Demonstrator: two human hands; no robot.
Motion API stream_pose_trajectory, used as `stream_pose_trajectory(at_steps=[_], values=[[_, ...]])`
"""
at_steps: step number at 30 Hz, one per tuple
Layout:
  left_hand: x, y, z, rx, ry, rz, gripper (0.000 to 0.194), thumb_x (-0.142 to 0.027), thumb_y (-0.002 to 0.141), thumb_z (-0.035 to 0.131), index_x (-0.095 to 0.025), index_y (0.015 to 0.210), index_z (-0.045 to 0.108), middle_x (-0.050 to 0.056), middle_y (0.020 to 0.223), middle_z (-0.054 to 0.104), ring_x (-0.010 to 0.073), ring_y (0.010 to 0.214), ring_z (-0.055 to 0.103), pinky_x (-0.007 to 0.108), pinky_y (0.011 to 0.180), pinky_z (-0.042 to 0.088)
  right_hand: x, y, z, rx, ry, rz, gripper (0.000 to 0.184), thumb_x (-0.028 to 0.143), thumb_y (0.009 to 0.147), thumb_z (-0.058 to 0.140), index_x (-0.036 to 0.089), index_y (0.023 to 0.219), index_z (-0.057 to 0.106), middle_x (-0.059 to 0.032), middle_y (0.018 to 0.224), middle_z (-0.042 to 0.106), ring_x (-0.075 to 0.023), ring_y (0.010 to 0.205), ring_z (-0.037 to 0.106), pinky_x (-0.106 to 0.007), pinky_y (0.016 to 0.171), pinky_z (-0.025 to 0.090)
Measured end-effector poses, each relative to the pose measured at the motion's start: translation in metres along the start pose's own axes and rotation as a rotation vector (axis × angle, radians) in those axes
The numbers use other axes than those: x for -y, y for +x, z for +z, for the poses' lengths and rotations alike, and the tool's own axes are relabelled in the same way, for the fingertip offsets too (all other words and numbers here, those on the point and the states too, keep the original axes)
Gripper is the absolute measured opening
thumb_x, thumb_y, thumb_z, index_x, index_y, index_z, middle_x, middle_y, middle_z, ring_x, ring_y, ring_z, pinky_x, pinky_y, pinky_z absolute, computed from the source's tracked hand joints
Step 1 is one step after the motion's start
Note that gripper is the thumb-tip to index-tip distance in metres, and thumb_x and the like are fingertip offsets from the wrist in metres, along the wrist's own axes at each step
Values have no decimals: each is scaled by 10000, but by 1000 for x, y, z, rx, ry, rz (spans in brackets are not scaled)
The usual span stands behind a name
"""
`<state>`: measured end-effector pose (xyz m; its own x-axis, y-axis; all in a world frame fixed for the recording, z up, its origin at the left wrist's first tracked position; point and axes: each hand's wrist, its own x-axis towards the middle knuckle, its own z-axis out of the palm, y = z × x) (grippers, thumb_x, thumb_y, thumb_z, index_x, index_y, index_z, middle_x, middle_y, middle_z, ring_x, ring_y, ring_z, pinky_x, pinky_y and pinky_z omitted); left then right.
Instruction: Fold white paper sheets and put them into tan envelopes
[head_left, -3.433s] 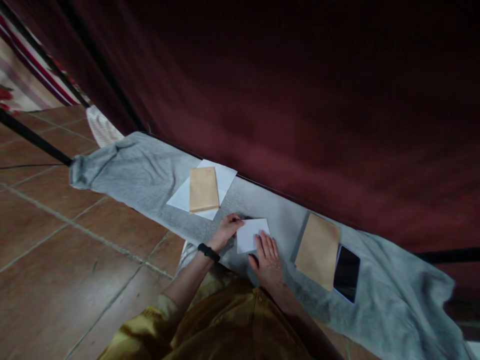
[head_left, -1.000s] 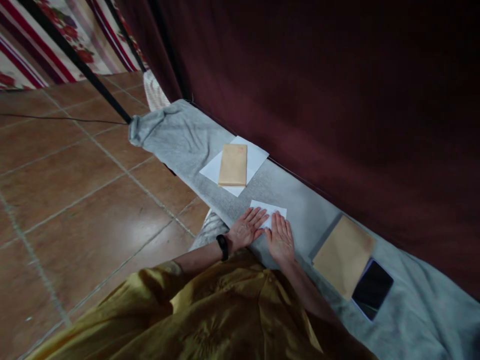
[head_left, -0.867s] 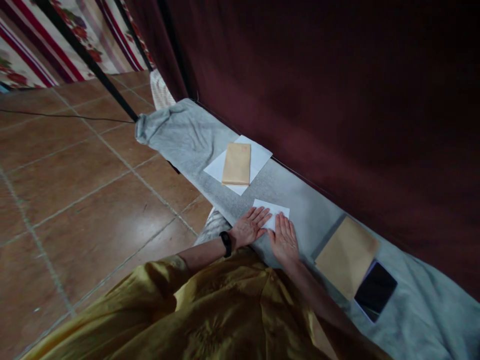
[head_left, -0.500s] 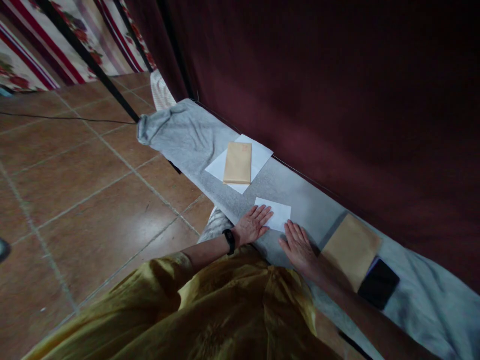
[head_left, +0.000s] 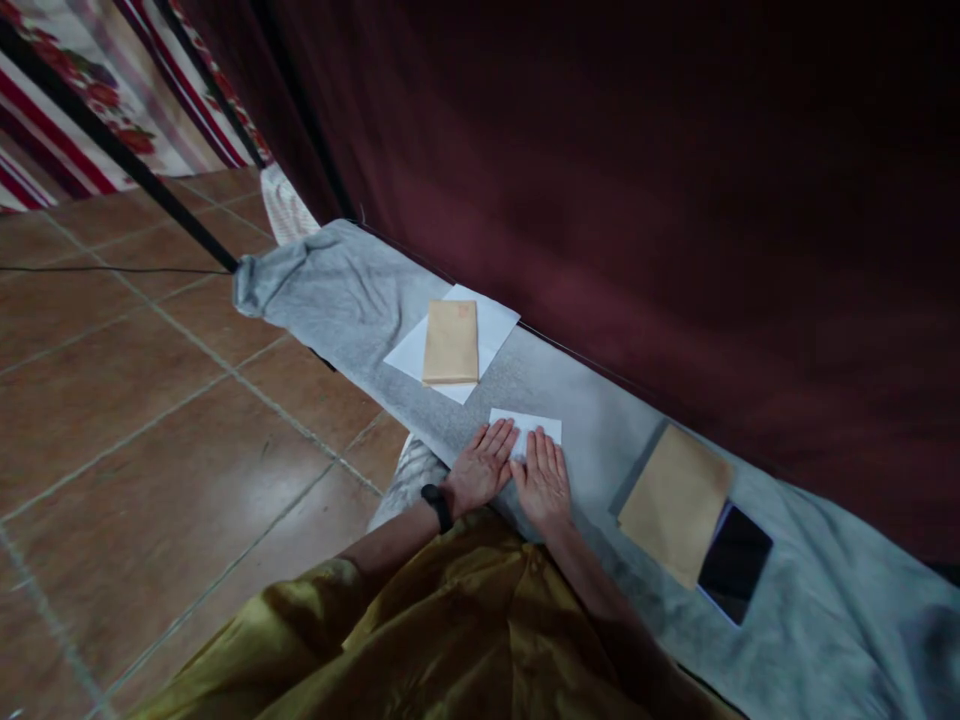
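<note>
A small white sheet of paper (head_left: 550,428), perhaps folded, lies on the grey cloth in front of me. My left hand (head_left: 484,466) rests flat on its left side with the fingers stretched out. Beside it, my right hand (head_left: 543,480) presses flat over the middle and lower right of the paper, fingers extended. The two hands almost touch, and they hide the paper's near edge. Just beyond them, a stack of brown envelopes (head_left: 451,343) with a small red mark sits on a larger white sheet (head_left: 496,325).
The grey cloth (head_left: 585,400) covers a long narrow table. To the right lie a larger brown envelope (head_left: 679,500) and a black tablet or phone (head_left: 735,562) touching it. A dark maroon curtain (head_left: 600,200) hangs along the far edge; tiled floor (head_left: 187,470) is at left.
My right hand has slid left across the white paper, from its right edge to its middle, close to my left hand. The camera view has shifted slightly.
</note>
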<state>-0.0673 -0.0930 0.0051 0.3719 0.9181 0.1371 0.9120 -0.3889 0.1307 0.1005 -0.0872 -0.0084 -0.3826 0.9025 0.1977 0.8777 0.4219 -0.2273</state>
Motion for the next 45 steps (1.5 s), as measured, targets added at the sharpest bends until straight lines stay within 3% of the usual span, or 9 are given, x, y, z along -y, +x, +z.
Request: stream_pose_trajectory(at_steps=[6,11,15,23,29,37,45], values=[[-10,16,4,-63,-26,-132,559,-315,1035,350,-136,1563,389,124,1623,402,267,1538,306,510,1263,238,-4,0,-2,-45,-6,32,541,304,1094,285,56,1562,389,-188,1620,368,-261,1524,334,-477,1252,270],[-10,24,12,-49,-1,-158,617,-325,1014,376,-132,1599,326,136,1641,360,285,1550,273,528,1261,234,-3,25,-4,-9,62,40,547,318,1097,234,57,1532,439,-186,1589,437,-249,1505,369,-480,1237,301],[-9,22,13,-48,10,-152,621,-310,1015,367,-142,1609,301,129,1651,345,275,1554,265,512,1265,228,2,37,0,25,66,46,582,365,1103,211,45,1548,405,-185,1618,387,-250,1527,322,-465,1249,282],[-4,17,9,-110,-13,-156,646,-473,1046,373,-125,1588,316,178,1646,340,303,1543,288,512,1247,263,-21,21,6,-10,-37,63,666,433,1086,282,-7,1585,294,-226,1648,294,-297,1548,260,-485,1259,247],[-3,13,7,-70,3,-170,761,-619,1004,405,-124,1578,337,209,1657,297,341,1544,275,522,1251,231,-36,11,7,-28,-42,82,714,479,1078,242,-20,1587,278,-244,1641,302,-329,1532,285,-510,1247,265],[-5,13,10,-73,7,-174,783,-645,994,389,-128,1579,329,213,1666,271,352,1544,269,549,1247,193,-39,7,10,-114,17,58,716,502,1071,248,46,1622,214,-242,1642,309,-355,1500,336,-561,1214,302],[-5,14,8,-53,30,-173,786,-623,989,420,-120,1585,323,209,1664,280,351,1542,273,538,1249,197,-40,0,3,-123,-2,123,700,471,1073,250,3,1592,278,-269,1617,344,-366,1502,325,-577,1210,295]])
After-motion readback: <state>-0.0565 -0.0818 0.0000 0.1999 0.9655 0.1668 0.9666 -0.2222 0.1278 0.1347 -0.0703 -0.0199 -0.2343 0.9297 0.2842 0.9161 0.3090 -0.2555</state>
